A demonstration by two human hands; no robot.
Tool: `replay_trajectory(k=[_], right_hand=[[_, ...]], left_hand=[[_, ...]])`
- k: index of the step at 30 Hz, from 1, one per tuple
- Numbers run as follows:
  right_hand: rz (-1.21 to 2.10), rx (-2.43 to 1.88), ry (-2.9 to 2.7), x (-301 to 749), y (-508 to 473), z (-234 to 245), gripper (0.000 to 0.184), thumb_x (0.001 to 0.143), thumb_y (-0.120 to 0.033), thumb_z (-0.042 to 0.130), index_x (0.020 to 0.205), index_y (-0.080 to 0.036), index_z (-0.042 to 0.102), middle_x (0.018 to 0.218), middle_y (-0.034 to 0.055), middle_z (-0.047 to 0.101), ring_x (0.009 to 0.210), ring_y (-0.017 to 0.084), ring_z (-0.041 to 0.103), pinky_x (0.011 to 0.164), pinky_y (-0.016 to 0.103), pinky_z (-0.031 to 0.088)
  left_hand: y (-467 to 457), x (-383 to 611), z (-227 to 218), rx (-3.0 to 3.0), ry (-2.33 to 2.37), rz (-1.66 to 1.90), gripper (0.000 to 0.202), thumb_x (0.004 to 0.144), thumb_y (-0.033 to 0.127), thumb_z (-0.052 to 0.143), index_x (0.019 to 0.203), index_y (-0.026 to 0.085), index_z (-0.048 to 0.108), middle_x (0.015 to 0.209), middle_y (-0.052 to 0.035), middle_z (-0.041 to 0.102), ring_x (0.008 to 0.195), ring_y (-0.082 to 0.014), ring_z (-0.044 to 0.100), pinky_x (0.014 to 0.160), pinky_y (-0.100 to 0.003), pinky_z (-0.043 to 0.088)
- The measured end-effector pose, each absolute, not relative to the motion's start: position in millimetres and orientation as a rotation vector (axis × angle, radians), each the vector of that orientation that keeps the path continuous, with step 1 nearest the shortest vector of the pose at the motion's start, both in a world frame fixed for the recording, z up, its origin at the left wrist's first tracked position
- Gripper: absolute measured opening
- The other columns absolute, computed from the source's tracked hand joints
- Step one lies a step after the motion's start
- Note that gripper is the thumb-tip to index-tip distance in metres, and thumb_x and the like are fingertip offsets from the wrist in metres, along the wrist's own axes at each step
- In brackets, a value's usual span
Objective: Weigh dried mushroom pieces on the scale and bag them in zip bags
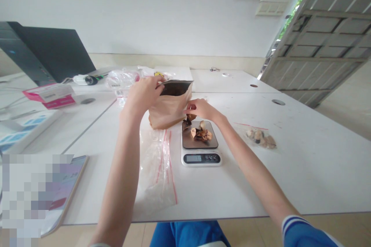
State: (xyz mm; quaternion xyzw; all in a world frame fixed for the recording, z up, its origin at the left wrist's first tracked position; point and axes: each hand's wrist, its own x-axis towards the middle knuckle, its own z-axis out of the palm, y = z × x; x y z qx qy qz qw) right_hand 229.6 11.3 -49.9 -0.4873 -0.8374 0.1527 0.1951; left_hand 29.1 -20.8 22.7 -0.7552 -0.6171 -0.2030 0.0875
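The left hand [144, 94] reaches out and its grip is shut tight on the top edge of a brown paper bag [169, 110]. The bag is open at the top, with a dark inside, and it stands just past the kitchen scale [201, 153]. The right hand [201, 109] lies on the side of the bag, right above the scale. I cannot tell if its grip is holding the bag or just touching it.

Dried brown pieces [201, 133] sit on top of the scale. A clear plastic bag [158, 173] lies beside the scale on the left, and a small clear bag of pieces [259, 138] lies to its right. The white counter [292, 173] holds them all. Far past the scale are a white wall [145, 11] and an open door [327, 54].
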Motion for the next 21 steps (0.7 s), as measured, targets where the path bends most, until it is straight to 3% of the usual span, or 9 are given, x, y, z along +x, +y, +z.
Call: replay_trajectory(k=[12, 21], right_hand=[[0.445, -1.416, -2.531, 236.1, 20.3, -63.2, 0.019, 0.080, -0.033, 0.065, 0.082, -0.015, 0.070, 0.082, 0.0083, 0.072, 0.076, 0.018, 0.064, 0.067, 0.024, 0.042], [0.600, -1.360, -2.539, 237.8, 22.9, -69.0, 0.019, 0.071, -0.021, 0.071, 0.088, -0.012, 0.067, 0.084, 0.0072, 0.071, 0.075, 0.017, 0.064, 0.067, 0.023, 0.046]], left_hand=[[-22.5, 29.9, 23.6, -2.221, -1.879, -0.588, 0.037, 0.086, 0.034, 0.037, 0.116, 0.027, 0.059, 0.108, -0.0062, 0.068, 0.098, -0.0259, 0.062, 0.081, -0.035, 0.046], [-23.0, 29.7, 23.0, -2.210, -1.880, -0.607, 0.038, 0.087, 0.035, 0.037, 0.116, 0.027, 0.059, 0.110, -0.0078, 0.066, 0.101, -0.0289, 0.061, 0.082, -0.040, 0.046]])
